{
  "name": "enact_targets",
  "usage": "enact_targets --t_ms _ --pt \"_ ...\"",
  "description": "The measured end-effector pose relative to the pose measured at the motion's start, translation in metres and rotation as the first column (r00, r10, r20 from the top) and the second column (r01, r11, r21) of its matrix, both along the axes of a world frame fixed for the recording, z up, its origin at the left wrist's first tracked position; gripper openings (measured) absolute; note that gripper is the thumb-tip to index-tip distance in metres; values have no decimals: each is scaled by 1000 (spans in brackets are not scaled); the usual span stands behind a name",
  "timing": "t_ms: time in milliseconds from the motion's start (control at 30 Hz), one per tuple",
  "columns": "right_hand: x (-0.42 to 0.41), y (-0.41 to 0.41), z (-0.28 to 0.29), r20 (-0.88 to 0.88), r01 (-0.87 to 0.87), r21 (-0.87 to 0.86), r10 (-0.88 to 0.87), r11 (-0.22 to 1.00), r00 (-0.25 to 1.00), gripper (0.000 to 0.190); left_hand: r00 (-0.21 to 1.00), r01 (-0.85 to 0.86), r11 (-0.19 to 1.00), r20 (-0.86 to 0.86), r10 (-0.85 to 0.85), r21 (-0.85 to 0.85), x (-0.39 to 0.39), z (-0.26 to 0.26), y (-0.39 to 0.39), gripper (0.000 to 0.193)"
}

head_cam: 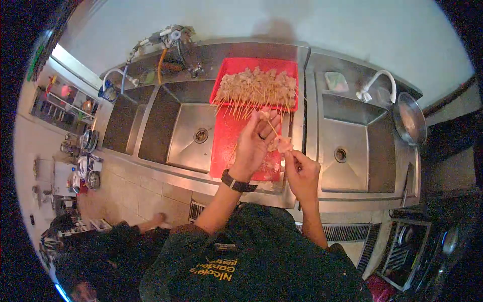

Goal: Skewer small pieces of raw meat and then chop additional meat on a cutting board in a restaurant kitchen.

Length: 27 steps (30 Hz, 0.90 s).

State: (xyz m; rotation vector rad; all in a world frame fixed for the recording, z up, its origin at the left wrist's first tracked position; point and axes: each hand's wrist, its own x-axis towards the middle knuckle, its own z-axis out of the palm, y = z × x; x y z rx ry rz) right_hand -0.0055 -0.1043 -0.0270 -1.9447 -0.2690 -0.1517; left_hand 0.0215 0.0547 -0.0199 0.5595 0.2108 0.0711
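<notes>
My left hand, palm turned up and a dark watch on its wrist, holds a thin wooden skewer. Near its fingertips is a small pale piece of meat. My right hand pinches a larger piece of raw meat at the skewer's near end. Beneath both hands lies a red cutting board, wet and strewn with meat scraps, partly hidden by my left hand and forearm. Just beyond it, a red tray holds a heap of skewered meat, many stick ends pointing towards me.
Stainless steel sinks flank the board, a left basin and a right basin. A white faucet arches by a metal bowl at right. Another person's arm shows at lower left. A knife lies at the right edge.
</notes>
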Motion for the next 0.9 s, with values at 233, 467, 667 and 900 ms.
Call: enact_targets --t_ms 233,467,667,900 --pt "19 -17 19 -69 -103 -78 98 992 993 21 995 -45 997 -89 50 55 11 -10 -4 33" --pt "36 -26 7 60 -136 -62 140 989 988 17 980 -172 978 -84 182 114 16 -5 -8 40" --pt "42 -32 8 -32 -214 -172 212 962 977 23 983 -182 974 17 181 137 13 3 -11 49" --pt "42 -30 9 -46 -223 -161 218 962 975 22 985 -169 959 4 173 225 9 -1 -12 45"
